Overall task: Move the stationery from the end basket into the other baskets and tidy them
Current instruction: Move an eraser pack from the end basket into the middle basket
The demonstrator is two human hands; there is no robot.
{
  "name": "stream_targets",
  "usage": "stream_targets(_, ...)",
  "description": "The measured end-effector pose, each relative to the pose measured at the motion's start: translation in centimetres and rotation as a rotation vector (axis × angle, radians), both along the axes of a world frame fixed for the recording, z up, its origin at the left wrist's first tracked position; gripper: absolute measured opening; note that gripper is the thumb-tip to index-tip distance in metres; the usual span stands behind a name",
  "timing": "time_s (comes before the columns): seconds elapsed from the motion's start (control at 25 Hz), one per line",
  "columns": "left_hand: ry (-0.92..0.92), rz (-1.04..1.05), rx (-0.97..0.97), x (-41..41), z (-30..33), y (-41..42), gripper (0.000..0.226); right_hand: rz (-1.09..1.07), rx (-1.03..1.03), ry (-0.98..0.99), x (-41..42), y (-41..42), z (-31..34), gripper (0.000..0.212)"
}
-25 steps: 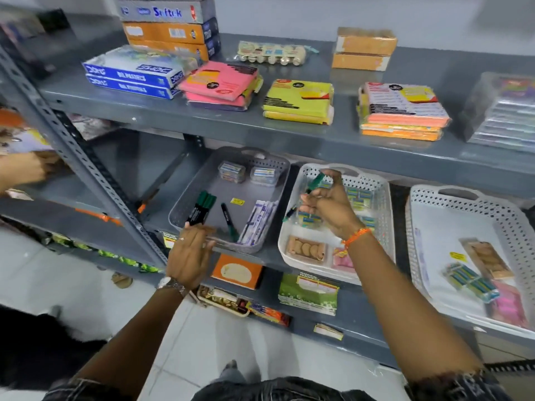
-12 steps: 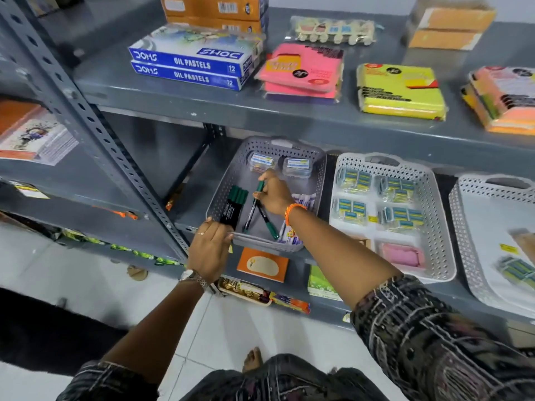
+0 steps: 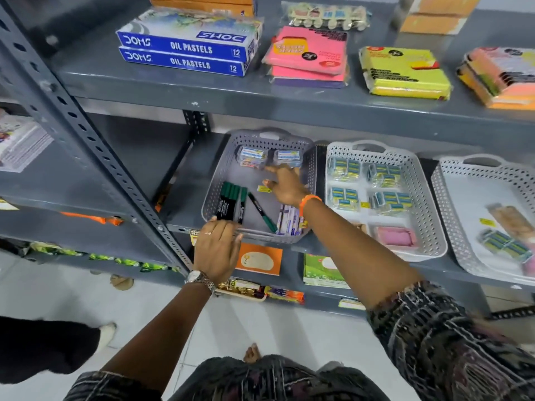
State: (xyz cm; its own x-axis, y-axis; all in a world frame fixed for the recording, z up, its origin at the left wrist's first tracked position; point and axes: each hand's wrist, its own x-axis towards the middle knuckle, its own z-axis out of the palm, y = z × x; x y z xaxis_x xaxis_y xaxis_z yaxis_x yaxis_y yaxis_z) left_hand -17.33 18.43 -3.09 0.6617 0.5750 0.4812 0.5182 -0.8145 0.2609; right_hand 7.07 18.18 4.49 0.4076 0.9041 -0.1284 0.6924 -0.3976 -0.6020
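The left hand (image 3: 217, 248) is lying flat, fingers spread, on the grey basket's (image 3: 231, 157) near rim. The right hand (image 3: 285, 185) is hovering inside, empty, forefinger extended, right of the green markers (image 3: 231, 204).

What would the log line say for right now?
left hand on grey basket front rim | right hand empty, inside basket, pointing | green markers lying in basket

A stationery shop: grey steel shelving (image 3: 260, 99) stacked with packaged oil pastels (image 3: 185, 50).
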Motion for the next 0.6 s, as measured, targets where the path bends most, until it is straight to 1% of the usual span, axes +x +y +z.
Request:
stream_targets(0.12, -0.016, -0.067, 0.055, 2.0, 0.6, -1.7, 0.025, -0.119, 0.133, -0.047, 2.8, -5.3, 0.9, 0.042)
stream_targets(0.28, 0.005, -0.183, 0.086, 5.2, 0.7, -4.3, 0.033, -0.315, 0.272, -0.172, 8.2, -13.9, 2.4, 0.037)
stream_targets(0.36, 0.01, -0.202, 0.087, 6.5, 0.8, -5.3, 0.034, -0.44, 0.356, -0.246, 11.4, -18.4, 3.2, 0.033)
stream_targets(0.44, -0.006, -0.187, 0.106, 7.6, 0.7, -6.3, 0.028, -0.57, 0.402, -0.329, 15.2, -23.4, 3.6, 0.027)
stream_targets(0.48, -0.014, -0.17, 0.113, 8.0, 0.7, -6.7, 0.025, -0.627, 0.35, -0.36, 17.3, -25.8, 3.6, 0.027)
stream_targets(0.52, -0.022, -0.15, 0.111, 8.2, 0.6, -7.1, 0.023, -0.671, 0.217, -0.369, 19.4, -27.9, 3.4, 0.031)
stream_targets(0.6, -0.04, -0.117, 0.106, 8.6, 0.4, -7.5, 0.022, -0.728, -0.207, -0.388, 23.1, -31.6, 2.4, 0.054)
